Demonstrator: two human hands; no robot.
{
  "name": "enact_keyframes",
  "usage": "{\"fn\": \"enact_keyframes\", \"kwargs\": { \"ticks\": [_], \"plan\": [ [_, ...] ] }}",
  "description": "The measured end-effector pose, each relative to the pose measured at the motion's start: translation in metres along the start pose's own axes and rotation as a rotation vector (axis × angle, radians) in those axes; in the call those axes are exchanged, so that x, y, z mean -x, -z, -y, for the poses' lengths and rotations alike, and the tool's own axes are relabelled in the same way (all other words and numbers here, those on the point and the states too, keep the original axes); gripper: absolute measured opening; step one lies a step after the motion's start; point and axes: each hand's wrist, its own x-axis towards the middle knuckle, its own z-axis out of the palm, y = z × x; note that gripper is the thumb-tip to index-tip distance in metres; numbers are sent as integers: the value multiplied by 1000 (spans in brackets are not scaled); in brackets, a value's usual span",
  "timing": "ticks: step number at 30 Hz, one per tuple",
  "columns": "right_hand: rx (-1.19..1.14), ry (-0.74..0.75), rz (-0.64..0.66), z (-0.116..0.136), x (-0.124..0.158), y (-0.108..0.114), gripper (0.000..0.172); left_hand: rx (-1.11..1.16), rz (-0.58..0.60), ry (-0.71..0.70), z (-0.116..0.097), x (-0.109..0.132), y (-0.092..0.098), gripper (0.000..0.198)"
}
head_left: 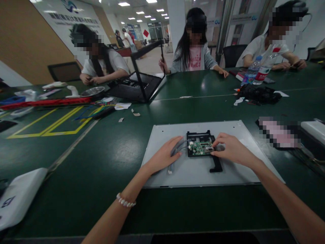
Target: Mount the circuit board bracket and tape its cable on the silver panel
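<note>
A light grey metal panel (236,135) lies flat on the table in front of me. On it sits a black plastic bracket (215,166) carrying a green circuit board (199,148). My right hand (230,149) has thumb and fingers pinched at the board's right edge, by a small metal connector (209,149). What exactly the fingertips grip there is partly hidden. Grey cables (177,149) run from the board's left side into my left hand (164,154), whose thumb and fingers curve around them. A white plug (170,171) hangs out below that hand.
Across the table sit three people, one touching an upright black frame (139,74). Bottles (262,73) and a black plastic bag (261,94) lie at back right. A phone (278,132) and white device (315,130) are at right; another white case (22,196) is left.
</note>
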Motion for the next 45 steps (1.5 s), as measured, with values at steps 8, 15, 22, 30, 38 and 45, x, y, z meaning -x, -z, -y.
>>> {"fn": "enact_keyframes", "kwargs": {
  "ticks": [8,15,22,30,38,45],
  "plan": [
    [-2,-5,-52,9,0,-5,9,-125,-94,71,13,3,5,51],
    [5,16,-52,5,-1,-5,9,-167,-13,80,22,11,21,56],
    [-14,22,-38,6,0,-2,15,-239,101,31,27,13,20,65],
    [-43,24,-160,-15,-3,-11,57,-273,124,-12,35,14,18,71],
    [6,48,13,-12,1,-27,86,-273,144,20,29,13,20,65],
    [101,70,12,-10,-1,-32,82,-291,199,60,37,12,22,58]
  ]
}}
